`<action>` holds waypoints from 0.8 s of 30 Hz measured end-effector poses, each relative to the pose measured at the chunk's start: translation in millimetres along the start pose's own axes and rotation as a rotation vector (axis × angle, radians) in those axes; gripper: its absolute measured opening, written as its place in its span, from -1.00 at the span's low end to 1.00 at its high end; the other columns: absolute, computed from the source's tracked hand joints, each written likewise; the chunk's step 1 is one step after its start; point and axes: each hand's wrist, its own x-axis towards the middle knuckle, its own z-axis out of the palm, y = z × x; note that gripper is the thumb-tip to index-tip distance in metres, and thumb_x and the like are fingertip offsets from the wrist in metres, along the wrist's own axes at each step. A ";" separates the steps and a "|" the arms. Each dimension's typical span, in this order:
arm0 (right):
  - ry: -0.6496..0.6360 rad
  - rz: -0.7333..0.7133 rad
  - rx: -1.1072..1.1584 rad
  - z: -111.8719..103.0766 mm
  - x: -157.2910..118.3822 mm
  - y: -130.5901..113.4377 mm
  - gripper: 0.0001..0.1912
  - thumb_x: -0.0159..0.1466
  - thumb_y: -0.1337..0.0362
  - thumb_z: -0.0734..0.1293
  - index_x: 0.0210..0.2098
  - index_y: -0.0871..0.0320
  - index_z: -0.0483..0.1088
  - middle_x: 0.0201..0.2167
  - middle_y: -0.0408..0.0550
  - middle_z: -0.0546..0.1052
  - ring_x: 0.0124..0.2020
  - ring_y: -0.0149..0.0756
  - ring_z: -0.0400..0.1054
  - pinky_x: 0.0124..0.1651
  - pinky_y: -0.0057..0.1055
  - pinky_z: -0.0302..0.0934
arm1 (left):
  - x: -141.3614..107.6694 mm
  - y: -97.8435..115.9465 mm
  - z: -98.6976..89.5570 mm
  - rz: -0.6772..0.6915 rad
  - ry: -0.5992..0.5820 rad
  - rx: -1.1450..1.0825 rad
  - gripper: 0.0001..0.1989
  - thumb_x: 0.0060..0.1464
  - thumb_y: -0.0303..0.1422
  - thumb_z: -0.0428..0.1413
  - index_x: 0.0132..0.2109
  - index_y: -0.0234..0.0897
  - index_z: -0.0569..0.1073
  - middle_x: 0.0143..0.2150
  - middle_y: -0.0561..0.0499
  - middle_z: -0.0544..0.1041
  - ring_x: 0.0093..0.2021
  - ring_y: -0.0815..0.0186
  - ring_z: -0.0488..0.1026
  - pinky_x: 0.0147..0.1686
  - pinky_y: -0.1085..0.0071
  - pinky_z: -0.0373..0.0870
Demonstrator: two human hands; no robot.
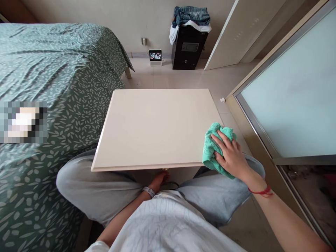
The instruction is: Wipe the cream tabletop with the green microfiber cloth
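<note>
My right hand [232, 157] presses a green cleaning cloth [209, 152] against the near right corner of a cream-coloured tabletop [157, 126]. Its fingers lie bent over the cloth, and part of the cloth hangs past the table's edge. Below the tabletop's near edge, between my legs, is my left hand [158, 179]. The tabletop and shadow hide most of its fingers, so what it touches does not show. A small brass-coloured fitting [165, 169] sits under that edge, close to the left hand.
To the left is a bed with a green leaf-patterned cover [86, 101]; a blurred patch hides something on it. Beyond the table stand a small screen [155, 57] and a black cabinet [187, 52] topped with folded jeans [191, 15]. A frosted sliding door [294, 87] flanks the right.
</note>
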 end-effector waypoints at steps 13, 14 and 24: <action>-0.123 0.178 0.162 0.4 223.5 27.4 -0.19 0.57 -0.04 0.14 0.72 0.05 0.28 0.82 0.22 0.09 0.67 0.64 0.14 0.54 0.68 0.16 | 5.0 -1.2 -1.0 -0.022 0.029 -0.023 -0.81 -0.22 -0.39 -0.03 -0.38 -0.39 0.36 -0.47 -0.08 0.43 -0.48 0.37 0.37 -0.41 0.47 0.24; -0.135 0.196 0.163 -0.6 243.2 27.4 -0.18 0.57 -0.06 0.13 0.73 0.02 0.27 0.83 0.16 0.08 0.68 0.61 0.11 0.58 0.66 0.13 | 5.0 -0.8 -0.8 -0.026 0.034 -0.023 -0.81 -0.22 -0.39 -0.03 -0.39 -0.39 0.36 -0.47 -0.08 0.43 -0.48 0.37 0.37 -0.42 0.47 0.23; -0.114 0.265 0.160 2.3 310.3 25.7 -0.16 0.55 -0.10 0.06 0.75 -0.18 0.23 0.80 -0.10 0.17 0.73 0.52 0.05 0.64 0.67 0.05 | 2.9 0.1 0.4 -0.030 0.048 -0.015 -0.79 -0.23 -0.36 -0.01 -0.38 -0.39 0.37 -0.46 -0.08 0.44 -0.45 0.37 0.37 -0.41 0.48 0.23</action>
